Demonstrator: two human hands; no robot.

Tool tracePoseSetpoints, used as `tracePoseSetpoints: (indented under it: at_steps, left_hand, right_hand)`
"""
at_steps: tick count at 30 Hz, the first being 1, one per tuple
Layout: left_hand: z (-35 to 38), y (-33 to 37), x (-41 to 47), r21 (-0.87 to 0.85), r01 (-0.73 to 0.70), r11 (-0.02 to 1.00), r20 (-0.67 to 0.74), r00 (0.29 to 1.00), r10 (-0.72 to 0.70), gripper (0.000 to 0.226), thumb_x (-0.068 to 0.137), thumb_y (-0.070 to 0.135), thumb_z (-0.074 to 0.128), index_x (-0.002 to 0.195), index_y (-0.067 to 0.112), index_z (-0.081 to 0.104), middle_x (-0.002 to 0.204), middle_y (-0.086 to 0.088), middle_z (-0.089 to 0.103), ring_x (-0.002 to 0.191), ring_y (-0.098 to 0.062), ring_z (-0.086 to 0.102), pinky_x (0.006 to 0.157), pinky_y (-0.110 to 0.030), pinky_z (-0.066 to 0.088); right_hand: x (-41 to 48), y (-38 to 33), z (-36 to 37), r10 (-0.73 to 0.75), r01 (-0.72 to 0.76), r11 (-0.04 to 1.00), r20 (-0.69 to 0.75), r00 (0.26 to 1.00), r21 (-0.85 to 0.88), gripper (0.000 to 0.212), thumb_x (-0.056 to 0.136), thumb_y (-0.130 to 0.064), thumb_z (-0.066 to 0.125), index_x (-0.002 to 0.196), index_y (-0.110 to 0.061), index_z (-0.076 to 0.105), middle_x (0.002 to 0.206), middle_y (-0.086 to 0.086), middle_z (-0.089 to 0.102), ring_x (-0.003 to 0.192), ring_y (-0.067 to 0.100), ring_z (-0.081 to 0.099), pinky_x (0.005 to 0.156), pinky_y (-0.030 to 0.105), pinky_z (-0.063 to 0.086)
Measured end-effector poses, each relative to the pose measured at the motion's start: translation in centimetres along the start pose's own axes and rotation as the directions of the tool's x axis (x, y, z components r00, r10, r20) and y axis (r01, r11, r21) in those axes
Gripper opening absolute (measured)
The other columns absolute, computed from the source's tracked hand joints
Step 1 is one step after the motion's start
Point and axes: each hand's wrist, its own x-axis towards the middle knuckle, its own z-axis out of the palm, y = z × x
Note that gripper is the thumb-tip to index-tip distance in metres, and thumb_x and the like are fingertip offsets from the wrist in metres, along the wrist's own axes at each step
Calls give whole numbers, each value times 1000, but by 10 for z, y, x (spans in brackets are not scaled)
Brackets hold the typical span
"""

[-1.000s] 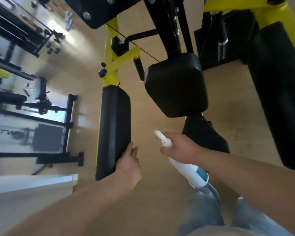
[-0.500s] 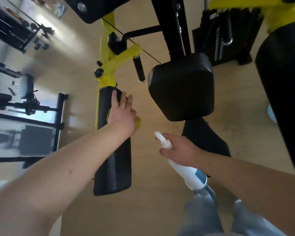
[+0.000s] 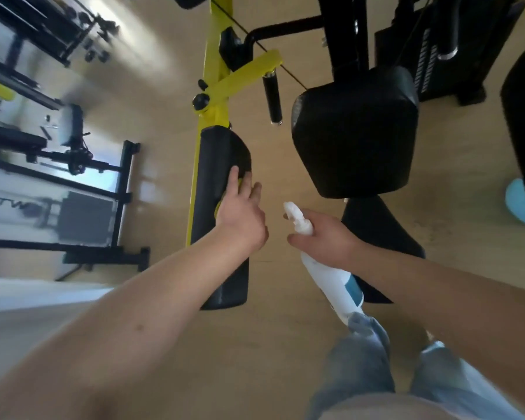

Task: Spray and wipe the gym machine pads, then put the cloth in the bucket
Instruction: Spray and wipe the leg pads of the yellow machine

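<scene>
- the yellow cloth [image 3: 217, 205] is lying on the long black pad [image 3: 215, 159], near its right edge, mostly hidden under the left hand [image 3: 240, 215].
- the left fingers are stretching out flat, pressing the cloth onto that pad.
- just right of the pad, the right hand [image 3: 326, 237] is curling around the white spray bottle [image 3: 331, 277].
- bare floor [image 3: 270, 344] is showing between this pad and the square pad [image 3: 355, 131] farther right.

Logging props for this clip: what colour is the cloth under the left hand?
Yellow: the cloth shows beneath the left hand on the pad. Head view.
</scene>
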Motion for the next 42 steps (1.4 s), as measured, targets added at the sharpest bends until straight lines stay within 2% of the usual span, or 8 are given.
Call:
tracePoseSetpoints:
  at_steps: [13,22,27,29,31,34,38,42]
  left_hand:
    - [41,59,-112,-29,-181,983,91,979,183,47,100,44,47,138,21,63,169,-20,13,155,-45,-7,106,-67,-31]
    - [-1,-4,-14,71,-103,992,33,994,101,92,73,93,46,145,36,53,170,-21,1,150,-50,-24,103,-78,-27]
    - [-31,-54,57,37,54,998,2,999,-54,87,78,79,57,152,34,45,169,-17,12,154,-48,-8,112,-78,-8]
    - [-41,-63,78,11,92,996,16,996,-93,76,84,70,58,148,30,49,158,-16,36,151,-43,19,116,-72,9]
    - [-48,-72,95,-71,114,991,-20,993,-116,54,88,60,59,131,28,62,119,-8,60,119,-31,53,100,-50,37]
    - [-54,-89,113,-225,122,967,-115,982,-151,34,92,52,60,109,24,68,83,-1,55,81,-23,55,68,-35,38]
    - [-51,-91,119,-202,141,969,-134,976,-170,31,99,46,51,110,22,67,83,-2,53,84,-24,55,69,-34,41]
    - [-37,-69,109,20,120,993,-98,988,-117,40,99,44,51,133,27,62,120,-11,57,117,-34,53,93,-47,41]
  right_hand:
    - [-28,-10,9,-41,57,991,133,990,-124,27,95,-30,66,122,-26,62,96,-4,67,88,15,66,77,32,56]
    - [-4,-6,-4,15,-11,998,67,998,-64,32,95,-30,66,126,-27,62,97,-1,68,90,20,67,83,41,58]
    - [15,-5,-10,62,-63,997,-33,998,-48,27,96,-32,66,122,-35,60,97,-6,67,92,17,67,85,35,57]
    - [20,-6,-12,71,-73,996,-56,996,-41,27,96,-32,66,121,-40,58,96,-8,66,91,16,67,84,32,56]
    - [23,-7,-15,77,-79,996,-71,994,-29,26,96,-32,66,119,-41,57,94,-9,66,89,14,67,83,34,57]
    - [23,-10,-18,84,-86,996,-91,992,-21,20,95,-30,66,113,-36,61,89,-7,66,87,17,68,82,36,59]
    - [19,-13,-26,109,-115,993,-120,987,-40,26,95,-31,67,121,-29,62,95,-1,68,90,19,69,83,38,60]
    - [12,-17,-27,84,-94,992,-104,991,-88,30,95,-33,66,125,-35,60,96,-6,68,90,15,68,84,39,60]
